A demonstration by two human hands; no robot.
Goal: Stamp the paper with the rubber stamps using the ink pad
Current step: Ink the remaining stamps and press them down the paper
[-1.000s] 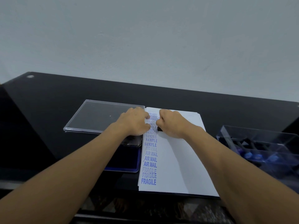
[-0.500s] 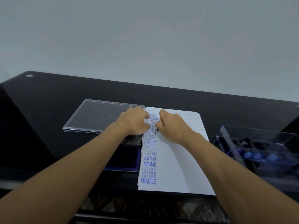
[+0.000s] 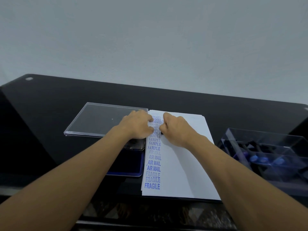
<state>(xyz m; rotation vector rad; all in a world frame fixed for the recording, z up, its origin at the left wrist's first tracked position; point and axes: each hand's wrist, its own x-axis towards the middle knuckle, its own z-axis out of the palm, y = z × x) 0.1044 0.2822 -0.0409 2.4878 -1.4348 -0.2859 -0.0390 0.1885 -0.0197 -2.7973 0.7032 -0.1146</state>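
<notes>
Black glossy table (image 3: 50, 100) under a grey wall. Paper (image 3: 183, 164) lies at centre, with blue stamped words down its left edge. The right hand (image 3: 175, 129) grips a small dark stamp (image 3: 162, 132), set on the paper near its top. The left hand (image 3: 136, 125) rests bent fingers on the paper's left edge, above the pad (image 3: 126, 164), whose clear lid (image 3: 96, 119) lies open behind it. A clear box (image 3: 266, 147) stands at right.

A single head-worn wide-angle camera looks forward and down, close over the black desk (image 3: 50, 100), paper (image 3: 183, 164) centred, grey wall (image 3: 150, 39) beyond.
</notes>
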